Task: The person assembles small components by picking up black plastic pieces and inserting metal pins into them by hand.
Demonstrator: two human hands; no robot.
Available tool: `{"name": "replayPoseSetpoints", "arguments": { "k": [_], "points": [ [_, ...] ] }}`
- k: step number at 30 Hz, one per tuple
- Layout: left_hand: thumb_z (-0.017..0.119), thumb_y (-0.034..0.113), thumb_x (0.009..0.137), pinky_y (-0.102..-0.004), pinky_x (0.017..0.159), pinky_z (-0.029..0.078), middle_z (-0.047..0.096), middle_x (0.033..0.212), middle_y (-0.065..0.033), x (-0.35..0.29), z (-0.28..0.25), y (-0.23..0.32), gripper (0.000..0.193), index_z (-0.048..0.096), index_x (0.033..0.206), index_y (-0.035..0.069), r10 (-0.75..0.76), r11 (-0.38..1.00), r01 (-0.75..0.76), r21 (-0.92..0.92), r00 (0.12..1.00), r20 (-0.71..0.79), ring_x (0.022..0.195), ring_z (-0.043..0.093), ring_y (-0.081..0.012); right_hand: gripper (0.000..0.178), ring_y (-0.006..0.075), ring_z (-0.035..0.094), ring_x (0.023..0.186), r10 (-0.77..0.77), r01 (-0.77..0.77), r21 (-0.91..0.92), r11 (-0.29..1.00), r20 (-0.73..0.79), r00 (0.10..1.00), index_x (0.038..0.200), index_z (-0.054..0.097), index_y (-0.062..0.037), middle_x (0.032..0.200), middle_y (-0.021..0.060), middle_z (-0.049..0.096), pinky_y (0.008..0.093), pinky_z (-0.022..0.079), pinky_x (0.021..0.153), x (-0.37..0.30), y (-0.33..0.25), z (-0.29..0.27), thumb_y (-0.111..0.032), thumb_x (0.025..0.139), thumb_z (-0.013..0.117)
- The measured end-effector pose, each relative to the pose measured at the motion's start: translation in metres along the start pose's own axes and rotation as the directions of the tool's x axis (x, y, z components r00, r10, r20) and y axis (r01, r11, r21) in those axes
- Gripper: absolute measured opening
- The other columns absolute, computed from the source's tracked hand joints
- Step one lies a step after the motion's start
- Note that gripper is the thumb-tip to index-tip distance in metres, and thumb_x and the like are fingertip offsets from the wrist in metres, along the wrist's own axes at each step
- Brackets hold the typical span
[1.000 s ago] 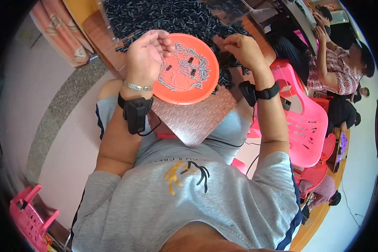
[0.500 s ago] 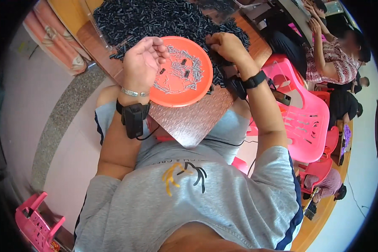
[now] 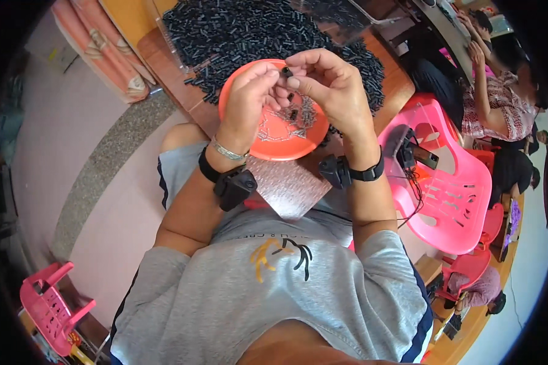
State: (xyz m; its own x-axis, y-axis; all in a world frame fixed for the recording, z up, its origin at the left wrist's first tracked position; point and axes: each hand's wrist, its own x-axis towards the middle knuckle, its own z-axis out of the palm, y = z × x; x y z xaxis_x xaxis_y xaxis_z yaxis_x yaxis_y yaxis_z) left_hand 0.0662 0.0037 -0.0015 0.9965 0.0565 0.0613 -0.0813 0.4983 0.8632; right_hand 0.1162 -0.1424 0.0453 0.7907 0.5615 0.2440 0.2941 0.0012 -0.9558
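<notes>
The person's right hand [image 3: 338,91] pinches a small black piece [image 3: 286,72] between thumb and forefinger, above an orange dish [image 3: 286,154] of silver pins [image 3: 309,114]. The left hand [image 3: 248,100] curls close beside it; I cannot tell whether its fingers grip anything. Beyond, a black heap [image 3: 243,36] lies on the worktop [image 3: 399,82].

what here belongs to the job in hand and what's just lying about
In use:
- small black piece at the right hand's fingertips, left hand close by
- orange dish with silver pins
- pile of black pieces

Apparently just around:
- pink chair at right
- phone-like device on it
- patterned curtain
</notes>
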Motion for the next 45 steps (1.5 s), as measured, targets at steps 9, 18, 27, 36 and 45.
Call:
{"name": "replayPoseSetpoints", "arguments": {
  "k": [9,18,27,36,45],
  "points": [
    [0.043,0.024,0.093,-0.0198,0.060,0.042,0.057,0.078,-0.0015,-0.003,0.006,-0.001,0.024,0.055,0.092,0.004,0.018,0.992,-0.017,0.126,1.000,-0.002,0.067,0.053,-0.0073,0.024,0.0094,0.060,0.077,-0.139,0.129,-0.082,0.988,-0.122,0.983,0.099,0.064,0.0001,0.085,0.0040,0.065,0.0235,0.050,0.071,-0.011,0.012,0.002,0.001,0.075,0.068],
    [0.045,0.020,0.091,-0.0202,0.062,0.043,0.057,0.078,-0.0014,-0.002,0.003,-0.007,0.019,0.055,0.091,0.003,0.080,0.957,-0.107,0.270,0.991,0.109,0.068,0.053,-0.0065,0.018,0.0116,0.058,0.073,-0.273,0.219,-0.409,0.886,-0.077,0.959,0.089,0.067,-0.0007,0.079,0.0050,0.063,0.0247,0.046,0.064,-0.014,0.010,0.000,-0.002,0.072,0.072],
    [0.037,0.022,0.093,-0.0260,0.064,0.046,0.059,0.103,-0.0107,0.007,-0.013,-0.018,0.035,0.052,0.112,-0.003,-0.132,0.936,0.202,-0.289,0.961,0.242,0.079,0.057,-0.0150,0.028,0.0103,0.057,0.075,-0.154,0.153,-0.217,0.964,0.014,0.988,0.100,0.066,0.0003,0.085,0.0036,0.060,0.0238,0.046,0.070,-0.015,0.011,-0.006,-0.004,0.073,0.072],
    [0.042,0.020,0.091,-0.0258,0.061,0.045,0.058,0.083,-0.0061,0.003,-0.001,-0.006,0.026,0.055,0.099,-0.002,-0.112,0.977,0.141,-0.157,0.976,0.185,0.066,0.053,-0.0142,0.027,0.0108,0.057,0.079,-0.080,0.075,-0.153,0.985,-0.028,0.996,0.099,0.066,-0.0006,0.084,0.0031,0.059,0.0241,0.046,0.072,-0.014,0.014,-0.004,-0.006,0.074,0.072],
    [0.043,0.021,0.092,-0.0240,0.066,0.047,0.058,0.084,-0.0061,0.000,0.002,-0.005,0.025,0.054,0.098,0.000,0.001,0.985,0.034,-0.172,0.979,0.202,0.072,0.057,-0.0132,0.023,0.0110,0.059,0.076,-0.336,0.317,-0.250,0.915,-0.036,0.941,0.093,0.068,-0.0040,0.084,0.0037,0.060,0.0232,0.049,0.062,-0.011,0.015,-0.006,-0.003,0.071,0.073]
  ]
}}
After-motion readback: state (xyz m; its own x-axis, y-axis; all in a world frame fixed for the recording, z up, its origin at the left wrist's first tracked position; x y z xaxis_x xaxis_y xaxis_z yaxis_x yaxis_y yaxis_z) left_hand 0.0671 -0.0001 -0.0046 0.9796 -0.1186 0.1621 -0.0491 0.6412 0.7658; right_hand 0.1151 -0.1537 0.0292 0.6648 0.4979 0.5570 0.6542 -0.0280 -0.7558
